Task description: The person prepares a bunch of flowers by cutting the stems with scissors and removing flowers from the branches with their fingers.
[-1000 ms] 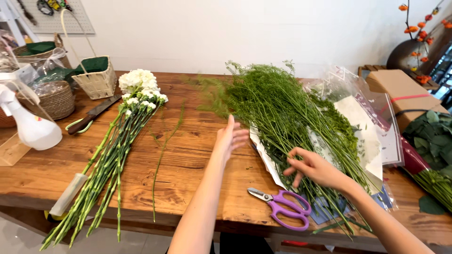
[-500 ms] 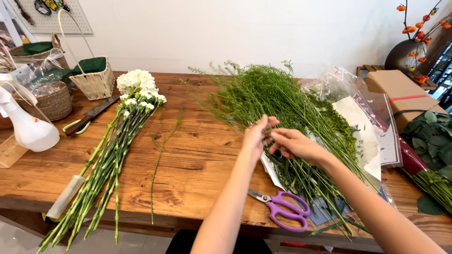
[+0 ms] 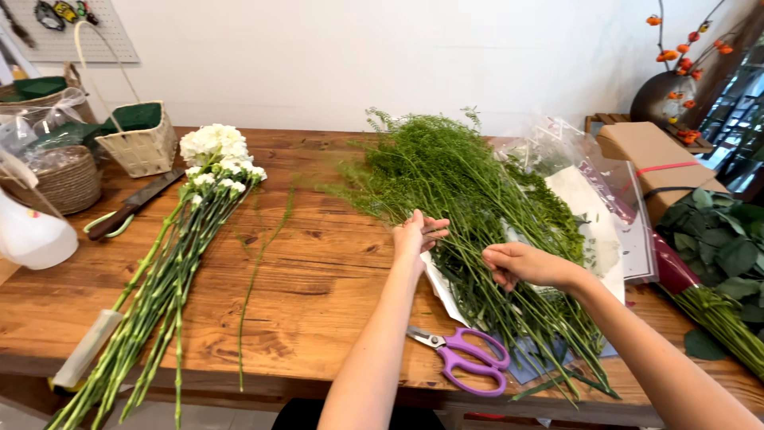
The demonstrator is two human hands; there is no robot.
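- Sorting stems out of the bundle of feathery greenery (image 3: pixel 469 207), spread across its clear wrapping (image 3: pixel 605 231) on the wooden worktop (image 3: pixel 318 279); that appears to be the step in hand.
- Left hand (image 3: pixel 415 235) at the near-left edge of the greenery, fingers closed together around 1 or 2 thin stems, pinching them against the thumb.
- Right hand (image 3: pixel 521 264) just right of the left one, curled into a loose fist over the lower stems of the same bundle; whether a stem sits inside the fist cannot be told.
- Purple-handled scissors (image 3: pixel 465 358) lying untouched on the worktop, just in front of the greenery, blades together.
- Well left of the greenery, a bunch of white carnations (image 3: pixel 191 231) laid lengthwise, with 1 loose green sprig (image 3: pixel 259 279) between the 2 bunches.
- Further left of the greenery: a knife (image 3: pixel 131 205), a white woven basket (image 3: pixel 143 143) and a spray bottle (image 3: pixel 32 235).
- Right of the greenery, a bunch of broad-leaved foliage (image 3: pixel 720 247) and a cardboard box (image 3: pixel 649 155).
- Likely next need: drawing the pinched stems free of the tangle without snapping them, the right hand pinning the rest down.
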